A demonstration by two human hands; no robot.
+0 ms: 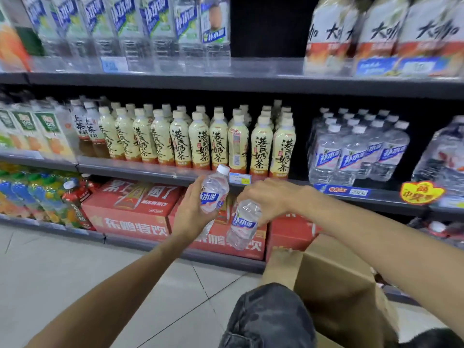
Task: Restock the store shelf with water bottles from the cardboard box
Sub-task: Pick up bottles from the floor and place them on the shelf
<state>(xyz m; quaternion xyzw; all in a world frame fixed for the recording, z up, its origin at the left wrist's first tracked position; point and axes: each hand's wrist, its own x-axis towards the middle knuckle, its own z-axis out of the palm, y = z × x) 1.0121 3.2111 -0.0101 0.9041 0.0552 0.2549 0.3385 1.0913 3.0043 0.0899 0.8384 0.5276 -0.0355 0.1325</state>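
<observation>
My left hand [189,209] grips a clear water bottle [215,190] with a white cap and blue label, tilted with the cap up and to the right. My right hand [270,199] holds a second water bottle [243,226] from its top, the body hanging down. Both bottles hover in front of the lower shelves. The brown cardboard box [334,280] stands open on the floor at the lower right, beside my knee; its inside is hidden. Matching water bottles [356,151] stand in rows on the middle shelf [391,197] to the right.
Cream milk-tea bottles [200,144] fill the middle shelf's centre, juice cartons [32,131] its left. Red drink cases [133,209] sit on the bottom shelf behind my hands. Large water bottles [140,28] line the top shelf. Grey tiled floor [88,272] lies at the left.
</observation>
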